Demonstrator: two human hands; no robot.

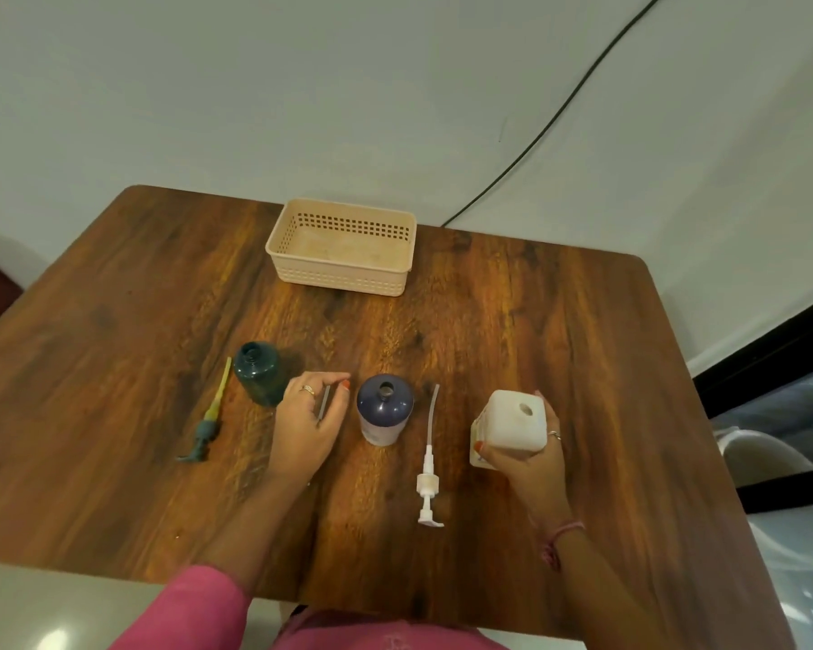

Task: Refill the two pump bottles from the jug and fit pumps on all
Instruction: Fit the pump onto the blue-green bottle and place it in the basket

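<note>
A teal bottle (257, 378) stands uncapped at the left, and its teal pump with a yellowish tube (209, 418) lies on the table beside it. A navy bottle (384, 408) stands uncapped in the middle. To its right lies a white pump (429, 466) with a clear tube. My right hand (531, 466) grips the white square jug (512, 422), which stands upright with its mouth uncovered. Between the two bottles, my left hand (308, 419) has its fingers curled around a thin grey piece (325, 405); I cannot tell what that piece is.
A beige perforated basket (341, 274) sits at the far edge of the wooden table (536, 321). A black cable runs along the wall behind it. White chairs stand off the table's right side.
</note>
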